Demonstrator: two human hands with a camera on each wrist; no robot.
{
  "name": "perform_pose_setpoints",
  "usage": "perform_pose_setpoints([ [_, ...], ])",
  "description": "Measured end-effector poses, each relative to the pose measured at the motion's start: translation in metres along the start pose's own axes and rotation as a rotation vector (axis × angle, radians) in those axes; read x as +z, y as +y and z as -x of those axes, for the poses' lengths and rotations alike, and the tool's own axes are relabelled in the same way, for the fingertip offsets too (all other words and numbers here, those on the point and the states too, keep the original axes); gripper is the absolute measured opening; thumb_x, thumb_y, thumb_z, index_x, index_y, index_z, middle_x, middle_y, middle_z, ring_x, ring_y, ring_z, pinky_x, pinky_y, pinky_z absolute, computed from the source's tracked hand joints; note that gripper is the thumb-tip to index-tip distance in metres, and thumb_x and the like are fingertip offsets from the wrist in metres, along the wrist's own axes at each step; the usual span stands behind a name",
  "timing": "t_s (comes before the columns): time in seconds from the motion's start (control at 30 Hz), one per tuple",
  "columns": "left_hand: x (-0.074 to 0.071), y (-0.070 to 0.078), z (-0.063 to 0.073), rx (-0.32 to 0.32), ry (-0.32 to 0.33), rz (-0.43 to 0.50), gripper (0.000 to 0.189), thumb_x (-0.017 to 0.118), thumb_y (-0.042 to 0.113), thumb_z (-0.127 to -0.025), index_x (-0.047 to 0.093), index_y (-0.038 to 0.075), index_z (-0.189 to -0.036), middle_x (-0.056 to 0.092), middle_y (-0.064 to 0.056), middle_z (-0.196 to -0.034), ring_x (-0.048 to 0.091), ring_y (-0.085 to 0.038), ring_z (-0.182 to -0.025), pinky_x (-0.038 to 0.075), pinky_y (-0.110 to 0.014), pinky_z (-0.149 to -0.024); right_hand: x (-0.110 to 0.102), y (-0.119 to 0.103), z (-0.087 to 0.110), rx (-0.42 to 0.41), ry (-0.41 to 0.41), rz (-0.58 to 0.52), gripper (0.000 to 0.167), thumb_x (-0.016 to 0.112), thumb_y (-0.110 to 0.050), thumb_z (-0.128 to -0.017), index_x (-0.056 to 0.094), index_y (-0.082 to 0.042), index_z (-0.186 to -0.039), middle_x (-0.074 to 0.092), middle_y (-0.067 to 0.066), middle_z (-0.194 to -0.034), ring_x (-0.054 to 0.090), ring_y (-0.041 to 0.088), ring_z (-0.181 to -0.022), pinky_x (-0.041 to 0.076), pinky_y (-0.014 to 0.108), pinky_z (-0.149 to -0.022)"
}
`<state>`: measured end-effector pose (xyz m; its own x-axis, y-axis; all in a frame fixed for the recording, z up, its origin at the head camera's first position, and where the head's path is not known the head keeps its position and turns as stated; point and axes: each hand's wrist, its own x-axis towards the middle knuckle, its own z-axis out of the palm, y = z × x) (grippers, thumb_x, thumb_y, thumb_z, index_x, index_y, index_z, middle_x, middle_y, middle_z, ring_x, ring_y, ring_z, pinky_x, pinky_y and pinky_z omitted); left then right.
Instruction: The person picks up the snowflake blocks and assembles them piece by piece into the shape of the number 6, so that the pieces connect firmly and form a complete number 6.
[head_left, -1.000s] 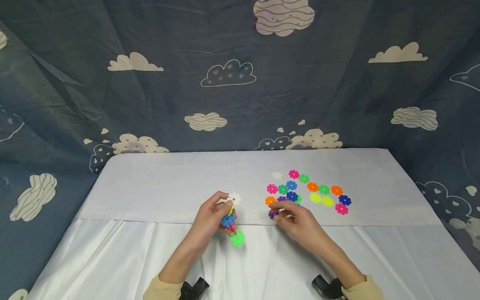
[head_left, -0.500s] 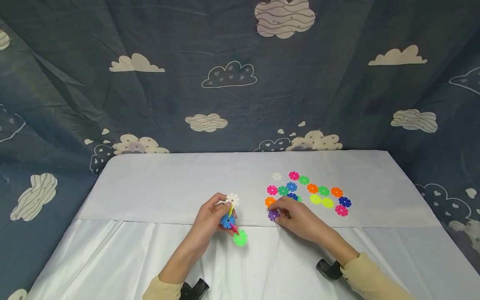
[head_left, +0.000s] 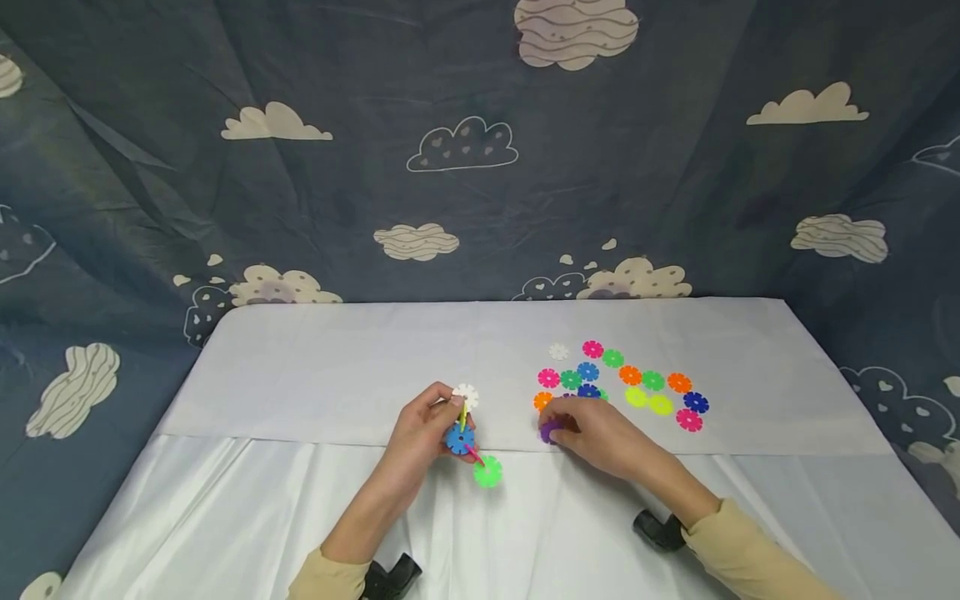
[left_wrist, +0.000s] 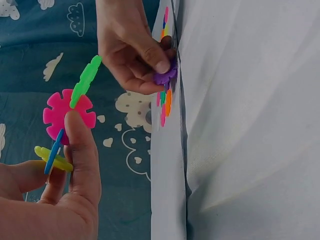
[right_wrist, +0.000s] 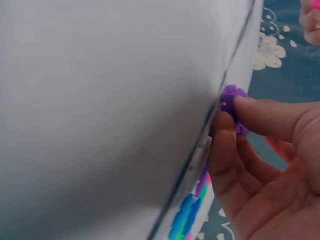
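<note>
The left hand [head_left: 418,432] pinched a notched-disc chain [head_left: 460,439] slanting lengthwise nearward and rightward, the right hand [head_left: 602,435] a scalloped purple disc [head_left: 549,432].

So many neons against that dark blue-grey cloud backdrop [head_left: 337,200]!
The left hand [head_left: 422,429] has a white disc [head_left: 467,392], a yellow disc [head_left: 463,417], a blue disc [head_left: 460,439], a hot pink disc [left_wrist: 60,112] and a bright green disc [head_left: 487,472]; the right hand [head_left: 596,433] has a solid purple disc [head_left: 550,432]. Beyond that hand the loose discs [head_left: 632,376] run white, pink, green, orange, yellow, plus lighter and darker blue. White cloth [head_left: 360,358] under both hands, plain beige sleeves [head_left: 742,542] and black wrist gear [head_left: 393,575] behind them. Way past the hands, cream clouds [head_left: 273,122]: some plain, some wavy-lined, some dotted, some just pale outlines with little hearts inside.
</note>
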<state>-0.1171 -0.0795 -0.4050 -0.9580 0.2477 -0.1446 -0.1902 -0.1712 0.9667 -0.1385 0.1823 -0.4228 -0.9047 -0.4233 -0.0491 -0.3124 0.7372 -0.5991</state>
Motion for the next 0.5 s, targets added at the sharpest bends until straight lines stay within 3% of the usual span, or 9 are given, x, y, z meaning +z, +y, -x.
perform_pose_setpoints([
  [0.17,0.0,0.001,0.0,0.01,0.001,-0.028,0.023,0.056,0.021,-0.102,0.051,-0.002,-0.1,0.065,-0.021,-0.089,0.062,-0.021,-0.063,0.058,-0.045,-0.069,-0.006,-0.01,-0.009,-0.028,0.071,-0.08,0.025,0.076,-0.005,-0.085,0.071,-0.015,-0.108,0.065,-0.008,-0.094,0.058,0.012,-0.083,0.054,0.025,-0.074],
  [0.33,0.001,0.002,-0.001,0.014,0.002,-0.043,0.028,0.053,0.025,-0.103,0.05,-0.003,-0.103,0.064,-0.018,-0.086,0.064,-0.021,-0.062,0.058,-0.045,-0.07,-0.011,-0.029,-0.018,-0.032,0.132,-0.33,0.021,0.074,-0.007,-0.088,0.067,-0.015,-0.107,0.067,0.002,-0.091,0.063,0.022,-0.076,0.056,0.029,-0.07],
  [0.5,0.001,0.003,0.0,0.005,0.001,-0.041,0.028,0.053,0.026,-0.104,0.05,-0.003,-0.103,0.065,-0.017,-0.086,0.064,-0.021,-0.063,0.058,-0.045,-0.07,-0.009,-0.044,-0.026,-0.092,0.13,-0.522,0.017,0.07,-0.008,-0.091,0.068,-0.013,-0.107,0.068,0.008,-0.094,0.065,0.037,-0.079,0.057,0.034,-0.071],
])
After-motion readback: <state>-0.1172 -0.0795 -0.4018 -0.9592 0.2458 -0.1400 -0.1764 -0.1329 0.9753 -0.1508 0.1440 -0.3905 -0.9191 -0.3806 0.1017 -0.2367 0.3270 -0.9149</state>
